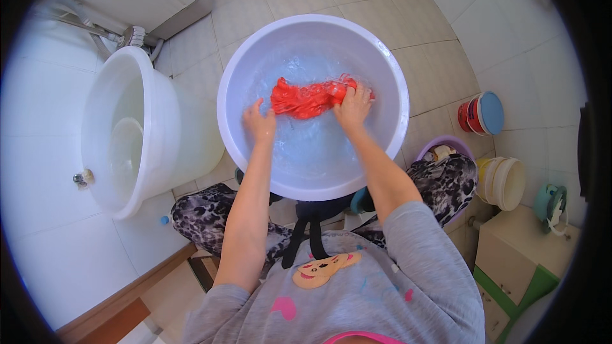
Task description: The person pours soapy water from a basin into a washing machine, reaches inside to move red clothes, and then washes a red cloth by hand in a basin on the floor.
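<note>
A large pale plastic basin stands on the floor between my knees, partly filled with water. Across its middle lies a bunched, wet red cloth, with splashes around it. My right hand grips the cloth's right end, its fingers curled over the fabric. Near the basin's left side, my left hand has its fingers apart and holds nothing. Its fingertips are close to the cloth's left end; whether they touch it I cannot tell.
A tall white tub holding water and a scoop stands at left by a tap. On the right are a red bucket with a blue lid, a purple basin, cream buckets and a small cabinet.
</note>
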Tool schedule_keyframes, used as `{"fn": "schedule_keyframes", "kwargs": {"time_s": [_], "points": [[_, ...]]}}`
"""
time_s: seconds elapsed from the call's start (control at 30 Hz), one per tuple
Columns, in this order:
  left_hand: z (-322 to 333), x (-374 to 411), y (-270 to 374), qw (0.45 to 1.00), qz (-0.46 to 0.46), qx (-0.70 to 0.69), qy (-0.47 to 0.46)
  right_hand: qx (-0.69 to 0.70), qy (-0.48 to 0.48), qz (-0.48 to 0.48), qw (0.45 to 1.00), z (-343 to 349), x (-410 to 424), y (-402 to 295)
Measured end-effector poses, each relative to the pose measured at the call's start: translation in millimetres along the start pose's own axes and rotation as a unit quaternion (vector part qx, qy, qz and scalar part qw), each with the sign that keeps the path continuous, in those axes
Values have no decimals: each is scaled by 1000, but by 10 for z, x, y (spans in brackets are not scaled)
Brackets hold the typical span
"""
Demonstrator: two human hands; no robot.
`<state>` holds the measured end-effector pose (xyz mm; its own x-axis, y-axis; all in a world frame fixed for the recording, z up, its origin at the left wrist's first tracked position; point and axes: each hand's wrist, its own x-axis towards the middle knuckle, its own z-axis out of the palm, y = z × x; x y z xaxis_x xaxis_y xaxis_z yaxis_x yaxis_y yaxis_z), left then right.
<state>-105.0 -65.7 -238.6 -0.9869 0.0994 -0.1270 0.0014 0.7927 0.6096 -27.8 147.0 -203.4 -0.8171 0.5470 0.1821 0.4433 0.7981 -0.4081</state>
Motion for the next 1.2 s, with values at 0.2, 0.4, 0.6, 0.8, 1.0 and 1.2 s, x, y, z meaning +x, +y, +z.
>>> {"fn": "schedule_keyframes", "kwargs": {"time_s": [0.2, 0.4, 0.6, 0.8, 1.0, 1.2], "points": [[144, -137, 631, 535, -160, -774, -298, 415, 6, -63, 908, -360, -643, -910], [232, -341, 877, 507, -206, -796, -258, 320, 46, -135, 937, -647, -637, -968], [114, -340, 972, 783, -181, -587, -99, 112, 36, -91, 989, -11, 46, -186], [315, -464, 720, 986, -4, 166, -24, -99, -46, -75, 991, 352, -180, -132], [286, -41, -142, 992, -38, -118, -10, -15, 9, -60, 998, 16, 50, -50], [-19, -257, 900, 613, -252, -728, -173, 395, 70, -85, 912, -84, -412, -826]]}}
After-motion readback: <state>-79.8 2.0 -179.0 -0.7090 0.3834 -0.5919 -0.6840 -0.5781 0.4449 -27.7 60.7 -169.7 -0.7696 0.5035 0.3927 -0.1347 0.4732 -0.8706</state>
